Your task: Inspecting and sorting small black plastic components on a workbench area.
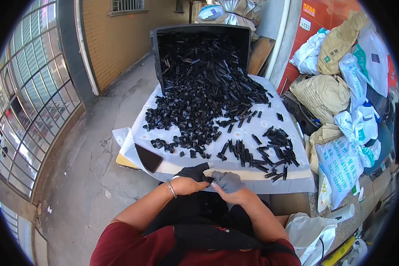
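White sack, low right: blue Chinese characters, rows of blue digits. Slim sack above: blue digits running lengthwise. Brown sack: characters over green emblem. Pale sack, far right: green print, too small to tell. Red wall: orange sticker with row of characters; white sign below it, print blurred.

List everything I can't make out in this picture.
All in the head view:
- Anything between the left grip and right grip: hidden by both.
- Lower inside of the black bin: buried under black pieces.
- Fine detail of those pieces: too small.
- Lower part of the red shirt: cut off by the bottom edge.
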A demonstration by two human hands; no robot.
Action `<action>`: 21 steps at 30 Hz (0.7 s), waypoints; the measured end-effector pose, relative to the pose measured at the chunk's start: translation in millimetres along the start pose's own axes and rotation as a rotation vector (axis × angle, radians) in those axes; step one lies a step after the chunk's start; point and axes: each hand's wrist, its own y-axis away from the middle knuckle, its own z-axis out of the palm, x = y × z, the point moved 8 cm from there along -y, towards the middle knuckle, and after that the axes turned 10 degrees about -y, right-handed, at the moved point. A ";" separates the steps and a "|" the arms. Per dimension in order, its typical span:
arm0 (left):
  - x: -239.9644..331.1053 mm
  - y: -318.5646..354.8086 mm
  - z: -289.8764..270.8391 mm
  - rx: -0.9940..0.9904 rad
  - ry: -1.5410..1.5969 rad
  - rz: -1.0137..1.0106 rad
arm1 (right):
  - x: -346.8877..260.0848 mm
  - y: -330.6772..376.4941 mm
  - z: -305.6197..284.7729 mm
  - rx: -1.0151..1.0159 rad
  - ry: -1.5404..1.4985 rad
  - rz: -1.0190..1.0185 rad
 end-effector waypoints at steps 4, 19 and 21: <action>0.8 12.2 9.6 -0.102 0.311 0.095 | -18.9 3.7 1.6 -0.050 -0.019 -0.063; -34.5 17.8 44.7 0.046 0.395 -0.193 | -12.7 31.7 -11.6 0.187 -0.031 -0.004; -19.2 15.2 33.3 0.048 0.383 -0.101 | -17.5 33.8 -12.4 0.191 0.059 -0.060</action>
